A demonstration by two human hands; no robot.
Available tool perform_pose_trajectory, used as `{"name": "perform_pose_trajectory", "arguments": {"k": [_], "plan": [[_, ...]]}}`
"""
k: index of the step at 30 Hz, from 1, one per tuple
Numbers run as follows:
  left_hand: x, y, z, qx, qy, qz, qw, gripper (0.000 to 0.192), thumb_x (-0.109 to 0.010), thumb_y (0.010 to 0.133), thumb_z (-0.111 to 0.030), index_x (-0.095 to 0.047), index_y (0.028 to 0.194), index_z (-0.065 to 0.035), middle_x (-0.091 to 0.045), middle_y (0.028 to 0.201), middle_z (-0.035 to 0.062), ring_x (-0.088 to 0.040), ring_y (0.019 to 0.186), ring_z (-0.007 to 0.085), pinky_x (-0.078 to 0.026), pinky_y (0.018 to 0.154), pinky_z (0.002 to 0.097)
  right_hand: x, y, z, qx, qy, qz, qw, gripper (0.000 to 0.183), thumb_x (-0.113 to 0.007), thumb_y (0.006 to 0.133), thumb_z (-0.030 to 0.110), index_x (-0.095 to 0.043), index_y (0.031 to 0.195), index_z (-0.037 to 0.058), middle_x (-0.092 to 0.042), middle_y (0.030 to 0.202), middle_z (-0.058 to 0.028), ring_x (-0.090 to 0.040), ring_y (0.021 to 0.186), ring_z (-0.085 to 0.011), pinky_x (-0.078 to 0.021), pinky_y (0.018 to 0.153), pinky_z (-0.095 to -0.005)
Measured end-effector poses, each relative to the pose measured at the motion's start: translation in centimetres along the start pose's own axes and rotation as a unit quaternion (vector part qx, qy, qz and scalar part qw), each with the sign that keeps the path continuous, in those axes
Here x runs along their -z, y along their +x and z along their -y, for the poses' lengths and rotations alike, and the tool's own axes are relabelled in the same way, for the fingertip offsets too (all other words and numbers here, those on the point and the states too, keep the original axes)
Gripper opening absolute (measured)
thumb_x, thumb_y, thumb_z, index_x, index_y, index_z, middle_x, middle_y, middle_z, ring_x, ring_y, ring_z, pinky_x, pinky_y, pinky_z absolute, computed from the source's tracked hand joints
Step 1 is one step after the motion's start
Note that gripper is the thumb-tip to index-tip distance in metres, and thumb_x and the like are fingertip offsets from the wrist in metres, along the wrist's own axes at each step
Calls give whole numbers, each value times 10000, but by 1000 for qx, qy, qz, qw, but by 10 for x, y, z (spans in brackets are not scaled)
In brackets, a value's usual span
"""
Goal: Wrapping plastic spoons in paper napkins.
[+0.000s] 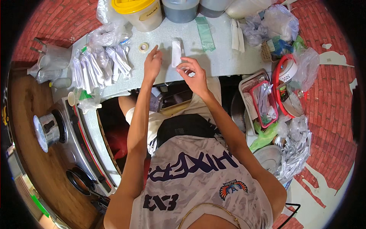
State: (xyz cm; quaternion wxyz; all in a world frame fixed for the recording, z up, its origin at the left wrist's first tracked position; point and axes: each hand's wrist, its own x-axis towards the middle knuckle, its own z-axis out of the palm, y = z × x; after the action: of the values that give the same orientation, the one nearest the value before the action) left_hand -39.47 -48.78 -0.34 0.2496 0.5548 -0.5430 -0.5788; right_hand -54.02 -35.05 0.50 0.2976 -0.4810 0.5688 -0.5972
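A narrow white folded napkin (pixel 176 54), seemingly in a clear plastic sleeve, lies lengthwise on the pale tabletop (pixel 163 73) in front of me. My right hand (pixel 195 73) is at its near end, thumb and fingertips curled close to the corner; whether they pinch it is not clear. To the napkin's left, my left hand (pixel 153 65) hovers over the table with its fingers extended, holding nothing. Just beyond that hand lies a small roll of tape (pixel 143 47). Farther left, several napkin-wrapped sets of plastic forks (pixel 100 67) lie in a spread pile.
A yellow-lidded tub (pixel 145 18) and a clear container of dark liquid (pixel 180 11) line the back. A green plastic strip (pixel 205 33) lies right of centre. Baskets (pixel 264 103) of utensils stand at right. On the left are a gas stove (pixel 85 148) and metal pot (pixel 47 131).
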Motion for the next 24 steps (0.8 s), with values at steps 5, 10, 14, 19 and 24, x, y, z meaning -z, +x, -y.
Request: {"name": "perform_pose_trajectory", "arguments": {"k": [5,10,14,19,24], "plan": [[9,-76,18,-223,14,86,971,396,-612,914,50,-633,1297,-48,-673,1212,49,-615,966,136,-510,826,283,-2,-10,-15,-78,1,18,997,456,-753,908,51,-566,1323,62,-769,948,-55,-699,803,-115,-522,667,-261],[-7,-75,36,-150,27,67,986,264,-745,939,-102,-698,1195,-55,-725,952,9,-602,762,78,-514,690,251,-5,-11,-21,-89,-31,21,995,450,-754,915,79,-560,1320,44,-768,944,-91,-702,790,-134,-533,672,-279],[-13,-67,43,-174,56,42,982,245,-724,952,-97,-700,1191,-54,-730,908,26,-619,753,82,-520,687,259,-8,-13,-25,-72,-49,12,996,438,-751,917,83,-559,1308,33,-763,940,-120,-710,766,-156,-546,668,-303],[-20,-58,38,-192,100,-10,976,261,-717,944,-176,-673,1186,-88,-729,819,102,-705,685,219,-535,644,353,-4,-13,-36,-102,-53,-26,993,418,-743,921,79,-558,1293,25,-748,893,-132,-716,735,-187,-556,657,-325],[-24,-56,37,-205,169,-34,963,329,-731,934,-224,-623,1224,-113,-724,799,97,-712,681,262,-534,626,392,-4,-12,-37,-95,-84,-41,991,414,-741,917,73,-555,1284,22,-731,854,-139,-717,710,-223,-557,650,-345]]}}
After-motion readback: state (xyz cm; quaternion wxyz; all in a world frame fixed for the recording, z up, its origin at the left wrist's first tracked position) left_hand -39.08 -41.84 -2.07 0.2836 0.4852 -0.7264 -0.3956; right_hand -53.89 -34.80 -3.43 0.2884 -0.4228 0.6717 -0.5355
